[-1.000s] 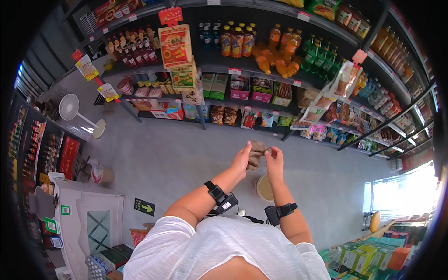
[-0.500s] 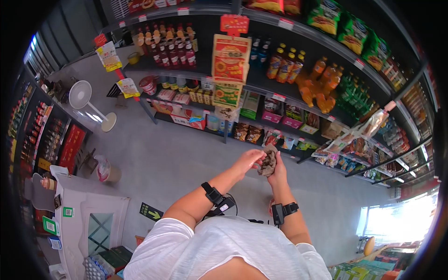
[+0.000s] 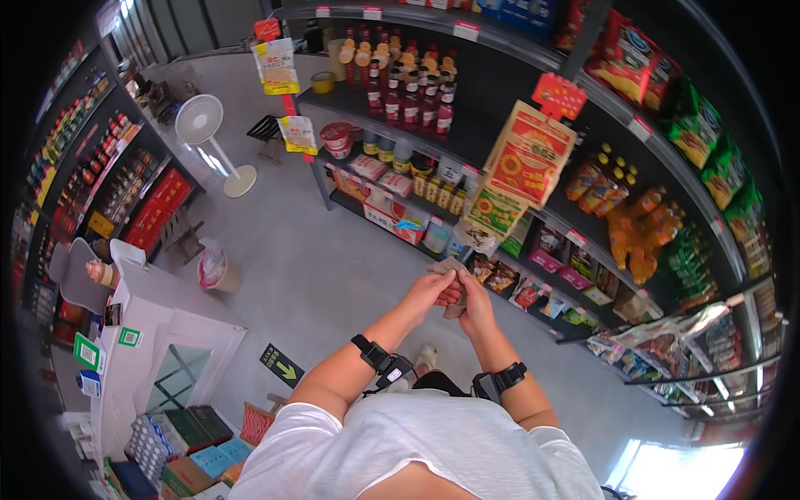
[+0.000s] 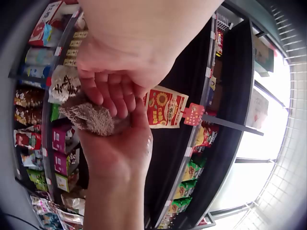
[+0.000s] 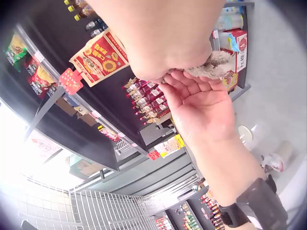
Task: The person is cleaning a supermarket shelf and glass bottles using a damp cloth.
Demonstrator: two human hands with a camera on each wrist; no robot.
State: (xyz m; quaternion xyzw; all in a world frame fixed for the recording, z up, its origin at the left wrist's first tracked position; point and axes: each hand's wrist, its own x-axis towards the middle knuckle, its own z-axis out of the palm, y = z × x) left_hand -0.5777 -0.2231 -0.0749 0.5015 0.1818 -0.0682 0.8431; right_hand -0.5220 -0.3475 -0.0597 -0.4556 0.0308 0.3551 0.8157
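A crumpled greyish-brown cloth with a rough, looped surface is held between both hands in front of the body. My left hand grips it from the left, its fingers curled in against the other hand. My right hand grips it from the right. In the left wrist view, the bunched cloth pokes out past the right palm, under the left hand's curled fingers. The right wrist view has part of the cloth beyond the left hand's fingers; the rest is hidden by the hands.
A dark shelf unit with bottles, snack bags and hanging packets stands ahead and to the right. At the left are a white counter, a standing fan and a bin. Grey floor lies below the hands.
The head view has swung left along the shelves. The hands, apart on the cloth one second ago, have come together around it, and it is more covered now.
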